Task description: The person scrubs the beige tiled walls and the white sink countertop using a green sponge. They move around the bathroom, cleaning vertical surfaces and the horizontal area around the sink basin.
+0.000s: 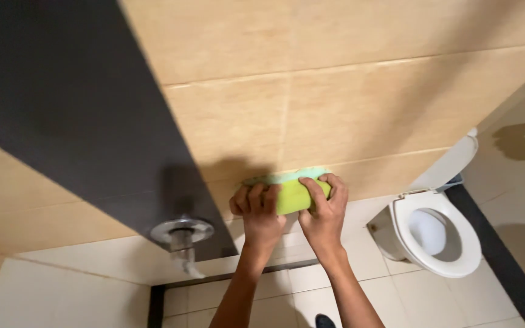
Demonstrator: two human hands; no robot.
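hands (293, 212) on sponge (293, 191) against wall (347, 109)

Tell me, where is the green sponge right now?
The green sponge sits mid-frame, pressed against the beige tiled wall by both hands, left of the toilet.

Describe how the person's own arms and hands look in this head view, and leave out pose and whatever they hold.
Both forearms are bare, with no sleeve in view. The left hand and the right hand wear no gloves. No ring, watch or bracelet shows on the fingers or wrists. The arms are slim and enter from the bottom edge of the picture.
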